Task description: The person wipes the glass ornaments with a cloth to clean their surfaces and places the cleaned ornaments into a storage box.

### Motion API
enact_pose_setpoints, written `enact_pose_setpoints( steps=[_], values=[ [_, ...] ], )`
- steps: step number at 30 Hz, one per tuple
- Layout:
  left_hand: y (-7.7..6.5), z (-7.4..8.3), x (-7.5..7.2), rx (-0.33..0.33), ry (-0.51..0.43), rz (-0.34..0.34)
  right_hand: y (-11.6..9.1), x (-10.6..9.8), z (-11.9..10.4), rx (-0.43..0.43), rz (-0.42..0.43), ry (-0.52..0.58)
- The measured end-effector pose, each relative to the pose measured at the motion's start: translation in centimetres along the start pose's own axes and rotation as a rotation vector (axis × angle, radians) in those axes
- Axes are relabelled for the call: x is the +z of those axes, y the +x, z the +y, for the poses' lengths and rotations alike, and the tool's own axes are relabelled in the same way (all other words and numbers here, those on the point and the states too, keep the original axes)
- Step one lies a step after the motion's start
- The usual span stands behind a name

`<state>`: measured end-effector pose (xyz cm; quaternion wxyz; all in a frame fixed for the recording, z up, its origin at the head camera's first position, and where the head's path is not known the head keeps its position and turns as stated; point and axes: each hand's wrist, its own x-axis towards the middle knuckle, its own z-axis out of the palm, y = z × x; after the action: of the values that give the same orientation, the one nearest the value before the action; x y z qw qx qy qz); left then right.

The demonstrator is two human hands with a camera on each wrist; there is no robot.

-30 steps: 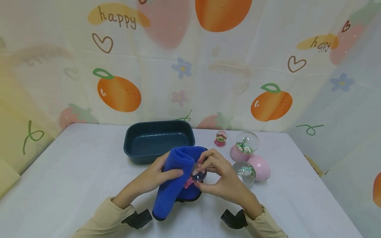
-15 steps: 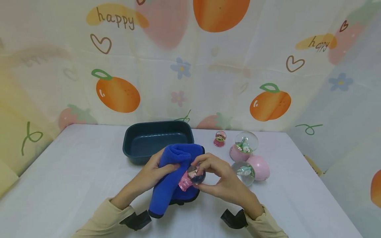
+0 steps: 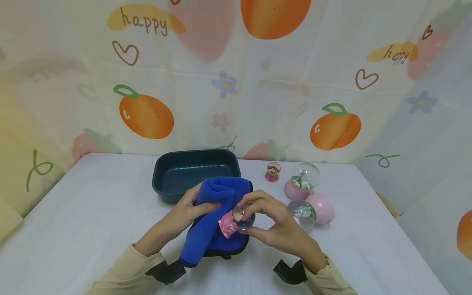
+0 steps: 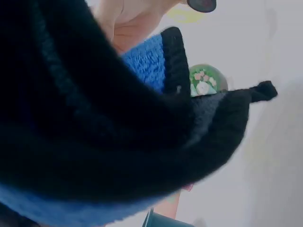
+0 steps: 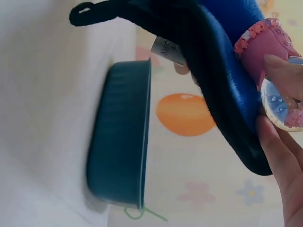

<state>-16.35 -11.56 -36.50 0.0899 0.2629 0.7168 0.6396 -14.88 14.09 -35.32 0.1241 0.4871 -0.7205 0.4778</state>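
A blue cloth (image 3: pixel 217 196) with black edging is gripped by my left hand (image 3: pixel 191 211), its thumb on top of the folds. My right hand (image 3: pixel 274 217) pinches the clear ball of a small snow globe (image 3: pixel 229 224) between thumb and fingers. The globe lies tilted against the cloth, its pink base toward the left. In the right wrist view the pink base (image 5: pixel 267 45) shows a ruffled rim beside the blue cloth (image 5: pixel 232 80). Dark cloth (image 4: pixel 118 142) fills much of the left wrist view and hides the left fingers.
A dark teal basin (image 3: pixel 159 180) stands behind the hands. At the right are a small pink globe (image 3: pixel 272 175), an upright snow globe (image 3: pixel 295 190) with a pink base, and another snow globe (image 3: pixel 321 208) lying on its side. A patterned curtain (image 3: pixel 258 102) hangs behind the white table.
The small globe's pink base has come out from the cloth folds into fuller view. My left hand and the cloth have shifted slightly left; the right hand keeps its pinch.
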Motion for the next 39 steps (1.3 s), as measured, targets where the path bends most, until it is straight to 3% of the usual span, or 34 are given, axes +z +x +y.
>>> enact_pose_setpoints(
  steps=[7, 14, 21, 26, 33, 39],
  values=[
    [0.0, 0.0, -0.4, -0.007, 0.005, 0.02, 0.1, -0.4, -0.2, -0.022, 0.01, 0.006],
    [0.1, 0.1, -0.7, 0.061, 0.118, 0.053, 0.2, -1.7, 0.0, 0.038, 0.125, 0.043],
    [-0.3, -0.4, -0.3, -0.031, 0.198, -0.102, 0.3, -2.2, 0.5, 0.126, 0.209, -0.029],
    [-1.1, -1.0, -0.3, -0.079, 0.2, -0.144, 0.8, -2.0, 1.3, 0.166, 0.255, -0.11],
    [-1.9, -1.8, 0.3, -0.086, 0.18, -0.251, 2.0, -1.0, 3.2, 0.222, 0.297, -0.17],
    [-2.1, -2.2, 0.5, -0.074, 0.164, -0.316, 2.8, 0.0, 4.9, 0.246, 0.267, -0.2]
  ],
)
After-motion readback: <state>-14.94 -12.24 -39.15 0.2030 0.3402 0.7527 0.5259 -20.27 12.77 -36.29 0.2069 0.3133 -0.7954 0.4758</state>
